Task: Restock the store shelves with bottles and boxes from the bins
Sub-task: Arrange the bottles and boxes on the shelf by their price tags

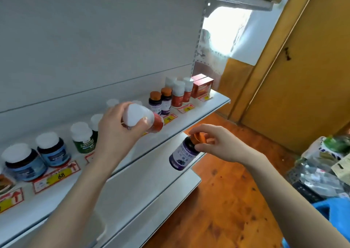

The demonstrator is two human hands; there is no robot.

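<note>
Left hand [117, 132]: stretched up from the lower left, wrist bent, held just above the front of the shelf [208, 105]; fingers and thumb wrapped tight round the cap end of the white-capped bottle [144, 119].
White-capped bottle: lay nearly on its side in that grasp, long axis close to level, cap toward the camera, red-labelled base aimed right and away along the shelf; could not tell whether it touched the shelf.
Right hand [217, 143]: stretched in from the lower right, lower than the left, out in front of the shelf edge; fingertips and thumb pinched the orange cap of the purple bottle [182, 153].
Purple bottle: hung from that pinch, tilted, cap up and right, base down and left, in the air below shelf level.
Shelf: carried blue-labelled jars [53, 151], green bottles [83, 139], orange-capped bottles [161, 101], red boxes [202, 85], with price tags [56, 175] along the front.
Bin [312, 172]: sat at the right edge, contents too blurred to name.
</note>
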